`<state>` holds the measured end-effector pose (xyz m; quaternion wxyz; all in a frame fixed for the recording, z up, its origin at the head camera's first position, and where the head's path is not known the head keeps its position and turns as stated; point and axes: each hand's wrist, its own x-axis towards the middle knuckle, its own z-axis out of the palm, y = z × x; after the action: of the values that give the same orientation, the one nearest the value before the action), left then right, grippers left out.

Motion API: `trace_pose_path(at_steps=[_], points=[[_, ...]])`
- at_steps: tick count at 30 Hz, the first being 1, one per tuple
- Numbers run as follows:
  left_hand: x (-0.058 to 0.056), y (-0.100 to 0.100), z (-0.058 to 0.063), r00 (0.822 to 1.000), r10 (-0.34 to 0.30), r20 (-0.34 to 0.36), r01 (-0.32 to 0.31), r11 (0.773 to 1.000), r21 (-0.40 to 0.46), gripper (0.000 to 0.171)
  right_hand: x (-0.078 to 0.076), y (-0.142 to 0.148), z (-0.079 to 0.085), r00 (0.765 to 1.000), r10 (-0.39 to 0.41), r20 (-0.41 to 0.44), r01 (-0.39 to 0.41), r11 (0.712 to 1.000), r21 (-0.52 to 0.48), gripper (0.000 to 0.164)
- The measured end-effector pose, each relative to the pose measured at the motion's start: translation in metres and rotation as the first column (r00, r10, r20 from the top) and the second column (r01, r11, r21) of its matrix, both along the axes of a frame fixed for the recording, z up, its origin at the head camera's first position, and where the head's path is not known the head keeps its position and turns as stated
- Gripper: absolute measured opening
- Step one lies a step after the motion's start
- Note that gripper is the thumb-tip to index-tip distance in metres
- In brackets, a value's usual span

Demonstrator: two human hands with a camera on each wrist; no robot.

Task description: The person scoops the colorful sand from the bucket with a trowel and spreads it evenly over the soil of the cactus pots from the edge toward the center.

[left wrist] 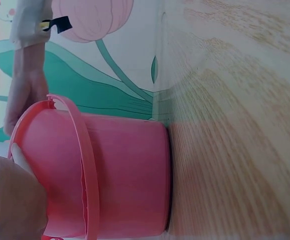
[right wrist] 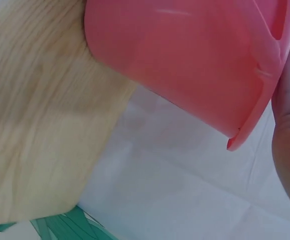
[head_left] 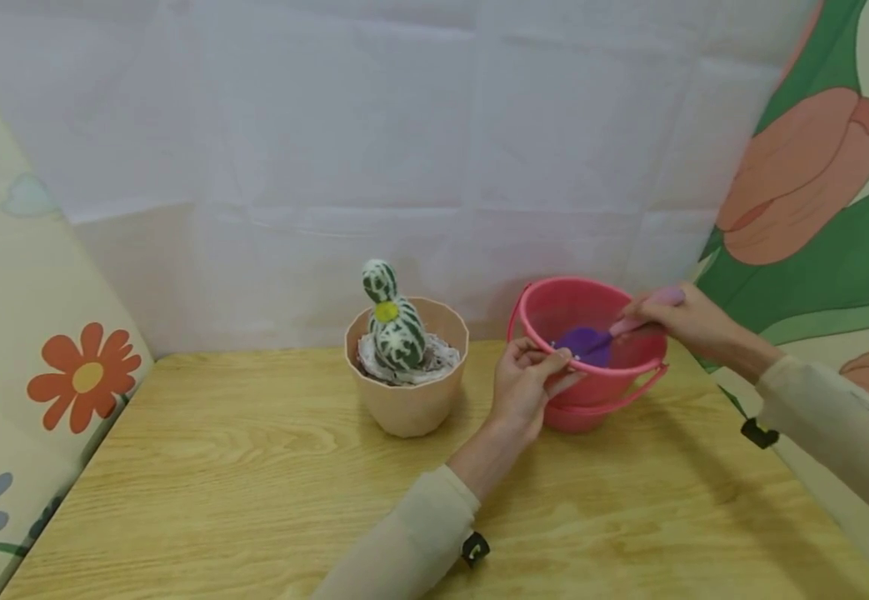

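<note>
A pink bucket with a pink swing handle stands upright on the table, towards its right back. My left hand pinches the bucket's near left rim between thumb and fingers. Over the right rim, my right hand grips the lilac handle of a purple shovel, whose wide blade is down inside the bucket. What lies under the blade is hard to make out. In the left wrist view the bucket's side and its lowered handle fill the middle. The right wrist view shows the bucket wall beside my right hand's edge.
Left of the bucket stands a peach flowerpot holding a striped green-and-white cactus with a yellow flower. Both sit on a wooden table. A white cloth hangs behind, and flower-patterned panels flank the table.
</note>
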<state>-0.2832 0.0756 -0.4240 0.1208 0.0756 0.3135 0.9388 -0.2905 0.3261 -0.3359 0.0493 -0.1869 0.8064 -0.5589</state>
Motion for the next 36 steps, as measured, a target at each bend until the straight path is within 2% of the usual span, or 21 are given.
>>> trace_pose_path(at_steps=[4, 7, 13, 19, 23, 26, 29, 30, 32, 36], points=[[0.000, -0.001, 0.000, 1.000, -0.003, 0.004, 0.003, 1.000, -0.009, 0.029, -0.001, 0.004, 0.000, 0.994, 0.095, 0.056, -0.081, 0.974, -0.210, 0.030], [0.000, -0.001, 0.000, 1.000, -0.006, 0.009, 0.006, 1.000, -0.010, 0.029, -0.001, 0.005, 0.001, 0.987, 0.127, 0.103, -0.089, 0.944, -0.319, 0.032], [0.000, -0.001, -0.001, 1.000, -0.001, 0.005, 0.001, 1.000, -0.006, 0.030, 0.003, 0.001, 0.004, 0.966, 0.083, 0.244, 0.038, 0.891, -0.453, 0.035], [-0.001, -0.001, -0.001, 1.000, -0.001, 0.011, 0.002, 1.000, -0.008, 0.030, 0.008, -0.001, 0.003, 0.943, 0.057, 0.329, 0.142, 0.822, -0.552, 0.036], [0.000, -0.001, -0.002, 1.000, -0.006, 0.024, 0.006, 1.000, -0.015, 0.033, 0.014, 0.004, -0.002, 0.918, 0.011, 0.397, 0.251, 0.758, -0.602, 0.040], [0.000, 0.000, -0.003, 1.000, -0.003, 0.029, 0.004, 1.000, -0.019, 0.035, 0.016, 0.009, -0.005, 0.902, 0.003, 0.432, 0.312, 0.687, -0.657, 0.042], [0.001, 0.000, -0.003, 1.000, 0.006, 0.015, -0.005, 1.000, -0.015, 0.033, 0.016, 0.015, -0.008, 0.901, 0.029, 0.433, 0.328, 0.609, -0.723, 0.042], [0.001, 0.000, -0.003, 1.000, 0.010, 0.010, -0.010, 1.000, -0.012, 0.032, 0.016, 0.016, -0.009, 0.903, 0.036, 0.428, 0.326, 0.591, -0.738, 0.042], [0.001, 0.000, -0.003, 1.000, 0.019, 0.002, -0.019, 1.000, -0.009, 0.029, 0.015, 0.019, -0.010, 0.907, 0.047, 0.418, 0.317, 0.575, -0.754, 0.042], [0.000, 0.000, -0.002, 1.000, 0.024, -0.003, -0.024, 1.000, -0.003, 0.028, 0.015, 0.022, -0.011, 0.912, 0.054, 0.406, 0.302, 0.581, -0.756, 0.044]])
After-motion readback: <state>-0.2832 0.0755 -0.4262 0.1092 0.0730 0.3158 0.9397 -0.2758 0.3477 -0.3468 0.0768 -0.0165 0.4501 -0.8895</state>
